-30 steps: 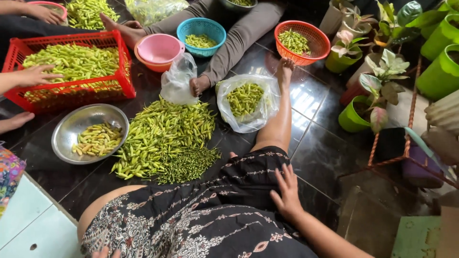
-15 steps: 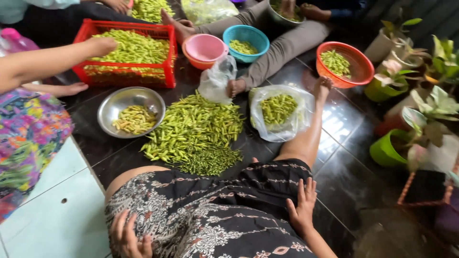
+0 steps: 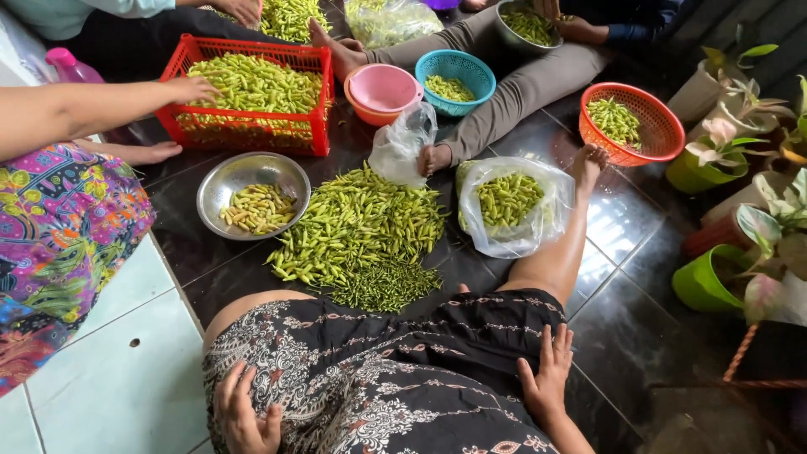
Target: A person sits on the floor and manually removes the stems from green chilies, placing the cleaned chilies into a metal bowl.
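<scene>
View's swung left since before; 2 hands, left (image 3: 245, 414) & right (image 3: 546, 378), fingers spread, empty, on patterned dress (image 3: 378, 378).

Green chillies (image 3: 357, 223) heaped before a black white-patterned skirt (image 3: 387, 378), a red crate (image 3: 252, 97), a silver bowl (image 3: 218, 181)

steel bowl (image 3: 525, 21) perhaps of chillies, cut off at top.

Black patterned skirt (image 3: 395, 378) draped over lap.
</scene>
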